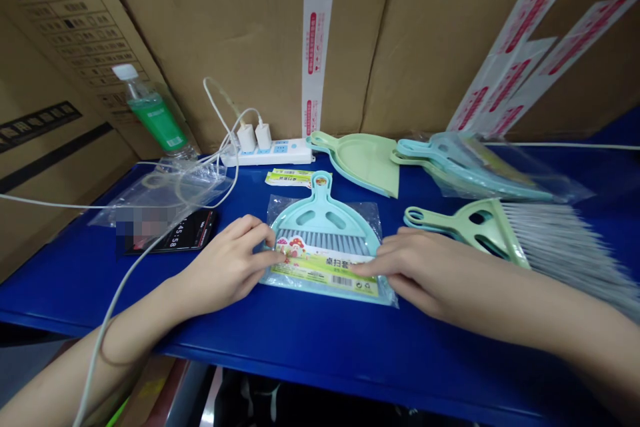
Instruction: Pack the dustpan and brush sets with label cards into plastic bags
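A light-blue dustpan and brush set (320,213) lies flat in a clear plastic bag on the blue table, its handle pointing away from me. Grey bristles show above a green-and-yellow printed label (310,267). My left hand (237,260) is closed on the left edge of the pack, thumb over the label's end. At the right edge, my right hand (417,267) grips the pack, its index finger stretched onto the label. The right hand's lower fingers are partly hidden.
Behind the pack lie a loose label card (290,177) and stacked green and blue dustpans (365,157). Bagged dustpans (465,153) and grey-bristled brushes (565,240) are on the right. A power strip (275,152), bottle (157,120), phone (195,233) and white cable (120,293) are leftward.
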A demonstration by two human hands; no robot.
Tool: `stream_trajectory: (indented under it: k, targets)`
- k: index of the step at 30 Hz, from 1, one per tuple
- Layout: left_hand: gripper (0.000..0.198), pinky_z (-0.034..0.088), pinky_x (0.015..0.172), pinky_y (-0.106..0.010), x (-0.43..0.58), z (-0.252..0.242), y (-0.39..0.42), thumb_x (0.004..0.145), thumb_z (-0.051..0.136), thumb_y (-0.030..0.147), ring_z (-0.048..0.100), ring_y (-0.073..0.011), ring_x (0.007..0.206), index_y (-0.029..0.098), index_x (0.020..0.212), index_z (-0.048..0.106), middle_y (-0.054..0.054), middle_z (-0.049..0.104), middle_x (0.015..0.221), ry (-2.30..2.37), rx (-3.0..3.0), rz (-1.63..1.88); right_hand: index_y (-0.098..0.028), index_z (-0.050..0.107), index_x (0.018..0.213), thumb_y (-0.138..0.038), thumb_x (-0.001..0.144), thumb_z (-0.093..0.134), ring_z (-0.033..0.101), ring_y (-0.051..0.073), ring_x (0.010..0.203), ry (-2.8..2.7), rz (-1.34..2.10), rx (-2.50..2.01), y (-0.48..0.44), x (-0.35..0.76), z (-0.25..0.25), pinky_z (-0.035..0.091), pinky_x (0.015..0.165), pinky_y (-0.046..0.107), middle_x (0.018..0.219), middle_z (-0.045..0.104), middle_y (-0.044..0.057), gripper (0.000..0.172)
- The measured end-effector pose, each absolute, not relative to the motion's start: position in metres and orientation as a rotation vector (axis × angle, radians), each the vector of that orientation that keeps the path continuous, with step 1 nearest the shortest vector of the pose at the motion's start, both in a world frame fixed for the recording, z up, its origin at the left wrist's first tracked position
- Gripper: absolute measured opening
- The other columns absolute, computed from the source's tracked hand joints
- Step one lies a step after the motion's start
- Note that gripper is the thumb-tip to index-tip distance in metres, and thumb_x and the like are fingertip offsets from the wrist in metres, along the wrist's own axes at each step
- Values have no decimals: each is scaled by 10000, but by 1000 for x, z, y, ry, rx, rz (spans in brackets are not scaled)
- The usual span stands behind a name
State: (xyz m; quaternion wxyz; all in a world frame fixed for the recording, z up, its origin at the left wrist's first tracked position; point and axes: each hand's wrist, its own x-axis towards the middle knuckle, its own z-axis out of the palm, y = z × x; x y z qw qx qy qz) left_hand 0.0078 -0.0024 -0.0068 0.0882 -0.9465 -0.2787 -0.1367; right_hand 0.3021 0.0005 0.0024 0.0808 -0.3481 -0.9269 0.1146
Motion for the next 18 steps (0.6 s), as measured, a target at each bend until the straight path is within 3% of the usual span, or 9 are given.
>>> stream_trajectory:
  k: [7,18]
  targets:
    - [340,513,789,-353,10,-2,-5,909,424,52,508,-209,876,207,1015,707,-71,621,921,-893,-2847,-372,-269,766,929,-112,827,468,681,209,765,-2782,427,-1112,3,315,3,516,665,325,826,748,31,352]
    - [279,482,730,-363,6,-13,2,879,410,71,487,-216,821,178,785,649,-76,601,877,-880,-2733,-461,-245,706,858,-165,868,400,653,197,747,-2787,541,-1256,8,312,6,478,652,307,788,707,41,316]
